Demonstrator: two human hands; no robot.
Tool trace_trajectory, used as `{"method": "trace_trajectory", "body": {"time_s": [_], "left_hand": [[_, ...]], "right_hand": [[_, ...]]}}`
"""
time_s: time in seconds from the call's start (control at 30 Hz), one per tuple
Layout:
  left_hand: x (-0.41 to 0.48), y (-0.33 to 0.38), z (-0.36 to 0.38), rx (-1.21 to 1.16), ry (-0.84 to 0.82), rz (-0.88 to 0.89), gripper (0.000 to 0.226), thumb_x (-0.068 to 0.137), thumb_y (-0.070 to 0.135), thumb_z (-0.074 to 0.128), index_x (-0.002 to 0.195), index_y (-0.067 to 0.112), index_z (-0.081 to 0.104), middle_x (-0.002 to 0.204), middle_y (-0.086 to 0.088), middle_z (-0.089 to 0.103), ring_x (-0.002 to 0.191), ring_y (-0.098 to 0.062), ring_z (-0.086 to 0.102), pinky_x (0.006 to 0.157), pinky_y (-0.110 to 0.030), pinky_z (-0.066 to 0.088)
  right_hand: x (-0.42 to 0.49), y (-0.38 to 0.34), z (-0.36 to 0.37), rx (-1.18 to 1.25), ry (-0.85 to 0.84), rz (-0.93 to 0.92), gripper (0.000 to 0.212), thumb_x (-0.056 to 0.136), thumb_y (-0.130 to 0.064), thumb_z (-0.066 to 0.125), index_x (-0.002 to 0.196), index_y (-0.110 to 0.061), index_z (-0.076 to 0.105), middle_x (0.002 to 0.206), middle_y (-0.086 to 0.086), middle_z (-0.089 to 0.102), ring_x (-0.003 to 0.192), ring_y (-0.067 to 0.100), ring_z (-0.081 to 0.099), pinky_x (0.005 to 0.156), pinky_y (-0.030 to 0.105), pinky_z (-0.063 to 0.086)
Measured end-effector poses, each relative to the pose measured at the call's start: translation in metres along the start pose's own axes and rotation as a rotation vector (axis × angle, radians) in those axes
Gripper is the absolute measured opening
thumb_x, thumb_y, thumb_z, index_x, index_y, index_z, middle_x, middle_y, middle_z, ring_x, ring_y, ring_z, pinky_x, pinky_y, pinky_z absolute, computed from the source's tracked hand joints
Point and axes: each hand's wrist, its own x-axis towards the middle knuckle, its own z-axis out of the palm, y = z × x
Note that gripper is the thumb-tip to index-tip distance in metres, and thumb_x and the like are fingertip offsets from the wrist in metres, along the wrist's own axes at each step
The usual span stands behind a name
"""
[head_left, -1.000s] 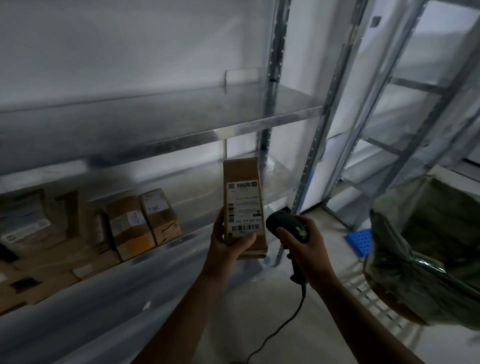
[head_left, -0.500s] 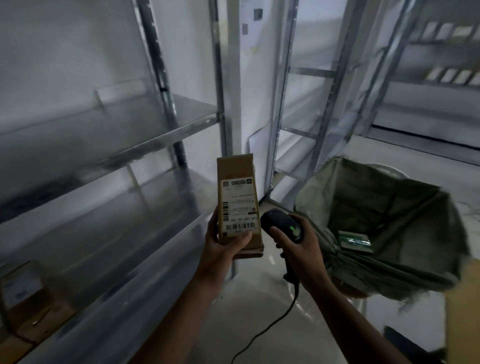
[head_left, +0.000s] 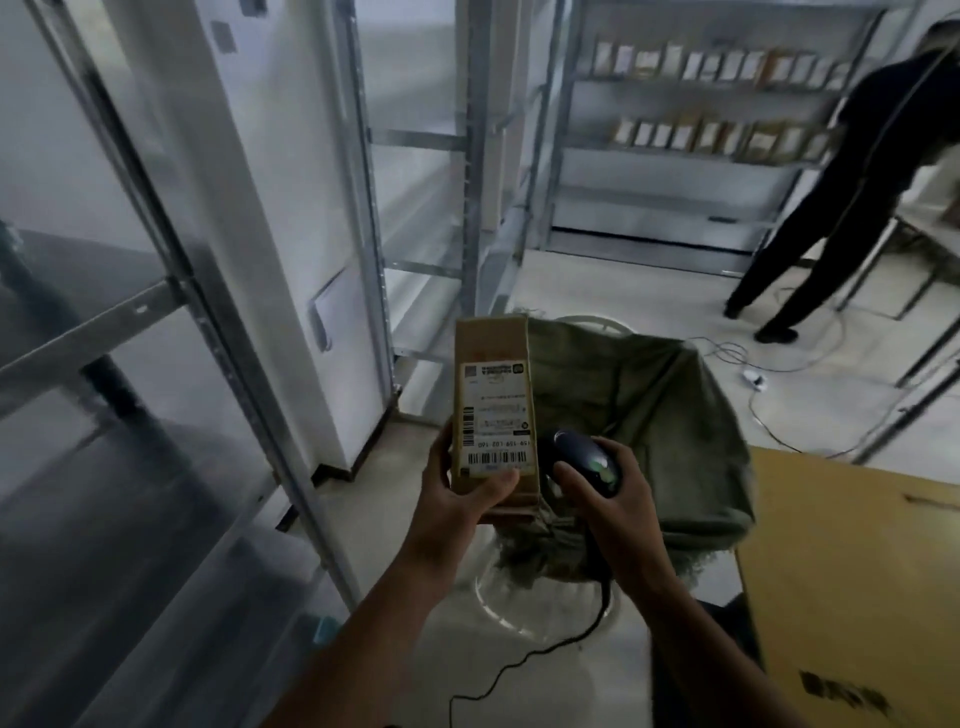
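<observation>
A slim cardboard box (head_left: 493, 415) is held upright just in front of the green sack (head_left: 665, 415). Its lower end is clasped in the grip of the left hand (head_left: 457, 499), with the thumb laid across the front below the barcode. Beside it, at the sack's near rim, a black corded scanner (head_left: 584, 460) is enclosed in the grip of the right hand (head_left: 618, 504), fingers curled over its rounded head. For a clean read, the scanner is best turned squarely at the barcode, the thumb kept off the printed bars and the matt white label held steady. The sack, of coarse woven cloth, is slumped open. Left of the sack, bare steel racks (head_left: 249, 364) are ranged. Well beyond it, shelves (head_left: 649, 153) lined with small brown packets are seen, with a person in dark clothes (head_left: 857, 156) bent beside them.
</observation>
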Motion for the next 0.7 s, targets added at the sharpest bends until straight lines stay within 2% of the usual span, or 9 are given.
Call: {"method": "trace_trajectory", "body": {"time_s": [0.1,0.17,0.23,0.33,0.37,0.43,0.5,0.6,0.7], "left_hand": [[0.034,-0.006,0.008,-0.028,-0.099,-0.028,0.081,0.081,0.017,0.084,0.148,0.037,0.045,0.13,0.0,0.07,0.118,-0.022,0.07,0.098,-0.051,0.058],[0.058,-0.008,0.009,-0.031,-0.154,-0.045,0.079,0.081,0.02,0.086,0.147,0.039,0.047,0.131,0.001,0.07,0.119,-0.022,0.07,0.099,-0.051,0.058],[0.082,-0.007,0.011,-0.021,-0.194,-0.047,0.079,0.081,0.024,0.089,0.146,0.039,0.048,0.131,0.002,0.07,0.118,-0.019,0.07,0.099,-0.048,0.058],[0.113,-0.005,0.014,-0.006,-0.26,-0.042,0.077,0.083,0.023,0.087,0.147,0.035,0.046,0.131,0.002,0.069,0.114,-0.012,0.071,0.091,-0.034,0.061],[0.123,-0.006,0.015,-0.006,-0.284,-0.042,0.079,0.082,0.025,0.088,0.148,0.035,0.045,0.131,0.002,0.069,0.114,-0.012,0.071,0.091,-0.034,0.062],[0.145,-0.009,0.018,0.008,-0.333,-0.054,0.091,0.076,0.032,0.092,0.152,0.034,0.041,0.135,0.0,0.066,0.116,-0.015,0.07,0.093,-0.04,0.062],[0.166,-0.015,0.022,0.037,-0.349,-0.068,0.102,0.069,0.038,0.094,0.155,0.033,0.039,0.139,-0.004,0.063,0.118,-0.019,0.07,0.092,-0.042,0.062],[0.192,-0.028,0.032,0.101,-0.352,-0.078,0.104,0.064,0.05,0.095,0.152,0.044,0.039,0.145,-0.007,0.056,0.122,-0.021,0.067,0.093,-0.042,0.062],[0.213,-0.041,0.045,0.112,-0.365,-0.08,0.106,0.06,0.051,0.096,0.15,0.049,0.039,0.147,-0.007,0.05,0.121,-0.019,0.067,0.094,-0.042,0.061]], "right_hand": [[0.019,0.002,-0.005,-0.045,0.09,0.001,0.072,0.07,-0.049,0.079,0.132,-0.024,0.053,0.12,0.001,0.062,0.099,0.013,0.069,0.073,0.024,0.061],[0.031,0.002,-0.006,-0.071,0.157,0.007,0.071,0.071,-0.049,0.079,0.132,-0.022,0.055,0.119,0.001,0.064,0.096,0.009,0.069,0.072,0.022,0.059],[0.043,0.002,-0.006,-0.1,0.213,0.019,0.07,0.071,-0.05,0.08,0.131,-0.022,0.056,0.118,0.001,0.065,0.095,0.007,0.069,0.074,0.025,0.06],[0.062,0.0,-0.006,-0.141,0.284,0.038,0.061,0.072,-0.05,0.083,0.124,-0.028,0.059,0.112,-0.001,0.07,0.092,0.018,0.073,0.08,0.042,0.063],[0.066,-0.001,-0.005,-0.145,0.308,0.038,0.056,0.072,-0.049,0.084,0.12,-0.031,0.061,0.108,-0.002,0.072,0.09,0.021,0.074,0.08,0.045,0.062],[0.074,-0.002,-0.002,-0.145,0.355,0.035,0.053,0.071,-0.049,0.083,0.116,-0.032,0.062,0.105,-0.003,0.072,0.089,0.022,0.074,0.078,0.044,0.062],[0.078,-0.002,0.001,-0.147,0.383,0.047,0.058,0.07,-0.05,0.082,0.119,-0.028,0.062,0.107,-0.004,0.071,0.092,0.021,0.074,0.079,0.046,0.063],[0.083,0.004,0.0,-0.138,0.397,0.075,0.059,0.07,-0.049,0.082,0.12,-0.025,0.061,0.104,-0.011,0.071,0.093,0.013,0.073,0.081,0.043,0.063],[0.095,0.011,-0.005,-0.128,0.406,0.098,0.051,0.072,-0.046,0.081,0.116,-0.028,0.061,0.102,-0.025,0.069,0.092,0.008,0.071,0.08,0.039,0.062]]}}
